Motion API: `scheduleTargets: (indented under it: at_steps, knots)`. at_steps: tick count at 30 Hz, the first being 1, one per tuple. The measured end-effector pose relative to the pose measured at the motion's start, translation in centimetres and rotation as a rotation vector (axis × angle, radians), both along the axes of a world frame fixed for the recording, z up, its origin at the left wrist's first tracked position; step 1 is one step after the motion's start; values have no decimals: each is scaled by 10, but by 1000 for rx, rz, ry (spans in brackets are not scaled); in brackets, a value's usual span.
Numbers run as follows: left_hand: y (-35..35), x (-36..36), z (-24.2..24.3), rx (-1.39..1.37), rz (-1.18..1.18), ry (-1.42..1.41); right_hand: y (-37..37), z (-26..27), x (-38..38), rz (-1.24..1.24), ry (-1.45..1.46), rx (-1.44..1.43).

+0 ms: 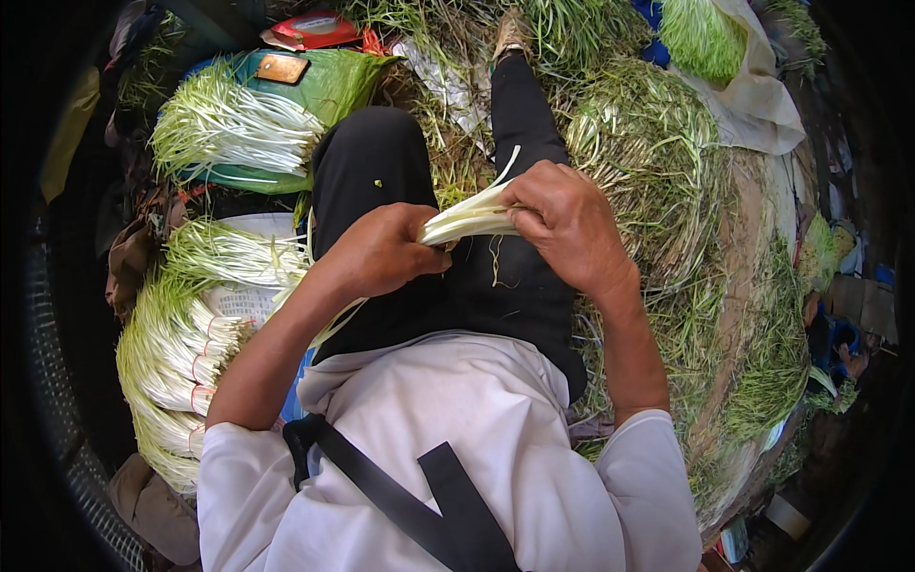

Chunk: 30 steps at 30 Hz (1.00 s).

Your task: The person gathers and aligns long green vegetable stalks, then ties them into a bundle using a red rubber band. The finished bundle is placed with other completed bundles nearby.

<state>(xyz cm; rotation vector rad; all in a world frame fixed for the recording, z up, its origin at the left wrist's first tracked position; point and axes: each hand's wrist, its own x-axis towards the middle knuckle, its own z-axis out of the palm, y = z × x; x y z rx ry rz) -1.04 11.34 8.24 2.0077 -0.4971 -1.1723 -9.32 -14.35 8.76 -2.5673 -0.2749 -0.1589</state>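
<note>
A small bunch of pale garlic chives [468, 218] stretches between my two hands above my lap. My left hand [389, 247] is closed around the bunch, and green leaf ends trail below that wrist. The fingers of my right hand [561, 222] pinch the white stalk ends, with one stalk sticking up beside them. A thin withered strand [495, 261] dangles under the bunch, against my black trousers. To my left lies a loose pile of blanched chives [279, 261]. Below it are several chive bundles [204, 365] tied with red bands.
A larger heap of chives [243, 136] rests on a green plastic sack [343, 82], with a phone [282, 68] beyond it. Withered trimmings [650, 157] cover the ground at my right. Fresh green chives [700, 39] lie on a pale cloth [761, 107] at the upper right.
</note>
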Motion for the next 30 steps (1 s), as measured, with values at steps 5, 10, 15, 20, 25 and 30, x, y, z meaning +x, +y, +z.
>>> scheduleTargets:
  at_steps: [5, 10, 15, 20, 25, 30]
  knots:
    - [-1, -2, 3, 39, -21, -54, 2, 0, 0, -27, 39, 29]
    - [-2, -2, 4, 38, -47, -109, 1, 3, 2, -29, 58, 136]
    - [1, -1, 2, 9, -57, -114, 0, 7, 4, 6, 127, 191]
    - [1, 0, 3, 20, -57, -92, 1, 9, 1, 27, 161, 249]
    - [0, -1, 4, 31, -51, -87, 1, 6, 1, 8, 117, 274]
    - [1, -1, 1, 22, -62, -105, 4, 0, 2, -32, 95, 288]
